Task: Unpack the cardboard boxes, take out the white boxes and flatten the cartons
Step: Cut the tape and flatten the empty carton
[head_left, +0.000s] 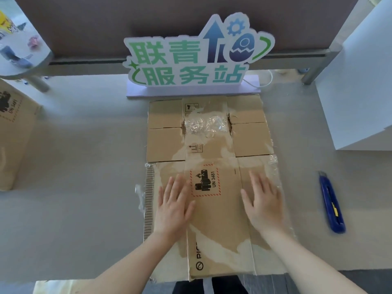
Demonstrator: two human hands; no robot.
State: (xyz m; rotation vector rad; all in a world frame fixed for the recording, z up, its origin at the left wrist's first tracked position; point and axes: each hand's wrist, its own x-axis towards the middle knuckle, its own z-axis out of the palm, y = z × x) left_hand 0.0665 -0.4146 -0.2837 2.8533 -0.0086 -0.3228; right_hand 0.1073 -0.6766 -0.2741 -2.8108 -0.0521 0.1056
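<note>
A flattened brown carton with a battery warning label and torn clear tape lies spread on the grey table in front of me. My left hand presses flat on its left part, fingers straight. My right hand presses flat on its right part, fingers spread. Another brown carton with the same label stands at the far left edge. A large white box stands at the right.
A blue utility knife lies on the table to the right of the flattened carton. A green and white sign stands behind the carton. A round white table with small items is at the upper left.
</note>
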